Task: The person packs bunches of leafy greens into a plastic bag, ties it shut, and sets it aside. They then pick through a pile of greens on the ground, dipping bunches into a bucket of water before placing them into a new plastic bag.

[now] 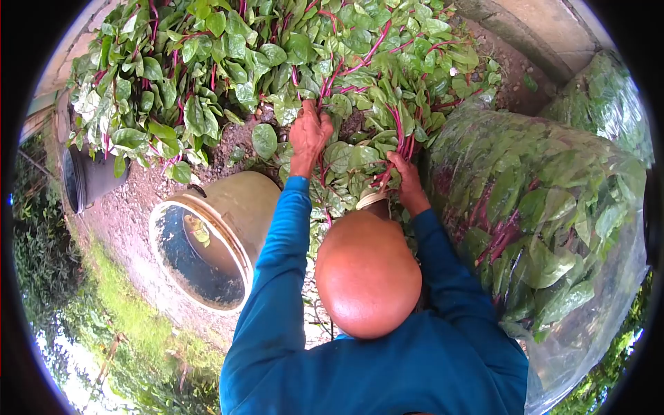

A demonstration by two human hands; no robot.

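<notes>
My left hand (309, 137) reaches into a pile of green leaves, its fingers closed on a reddish-purple stem of Malabar spinach (324, 90). My right hand (408, 183) is wrapped round a bunch of Malabar spinach (400, 131), whose purple stems point down toward me and whose leaves spread away above. Just beyond both hands lies a wide heap of the same leafy stems (228, 62). My bare bent knee (369, 273) sits between my blue sleeves, close below the right hand, and hides part of the ground.
A bucket (266, 197) lies tipped on its side at left, with a leaf inside. Farther left is a dark bucket (97, 176). A large clear plastic bag (588, 332) packed with leafy stems stands at right. A concrete edge (553, 31) runs behind the heap.
</notes>
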